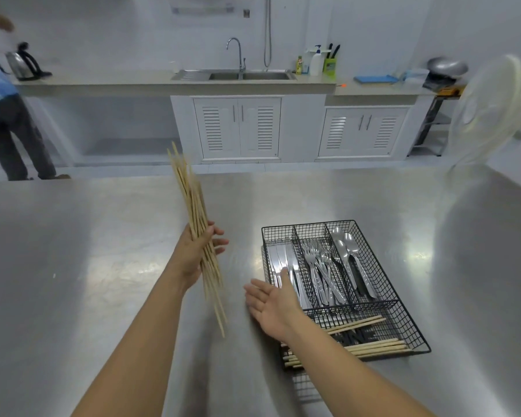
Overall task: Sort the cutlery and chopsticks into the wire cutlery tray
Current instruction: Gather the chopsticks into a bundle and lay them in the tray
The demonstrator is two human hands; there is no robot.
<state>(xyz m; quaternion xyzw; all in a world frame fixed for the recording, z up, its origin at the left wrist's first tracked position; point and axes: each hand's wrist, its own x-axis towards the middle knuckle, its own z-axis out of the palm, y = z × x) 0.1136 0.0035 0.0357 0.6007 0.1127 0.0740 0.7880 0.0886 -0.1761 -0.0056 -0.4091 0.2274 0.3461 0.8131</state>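
Note:
My left hand (194, 254) grips a bundle of long thin wooden sticks (190, 203), held steeply above the steel table, tips pointing away and up. My right hand (272, 305) is open, palm up, just left of the black wire cutlery tray (415, 335). The tray holds knives (278, 260) in its left slot, forks (319, 266) in the middle slot and spoons (348, 254) in the right slot. Wooden chopsticks (373, 347) lie crosswise in the near compartment, partly hidden by my right forearm.
The tray sits on a wide steel table (88, 251). A white fan (494, 115) stands at the table's far right. Beyond are a counter with a sink (247, 76), a kettle (23, 66) and a person (3, 115) standing at the far left.

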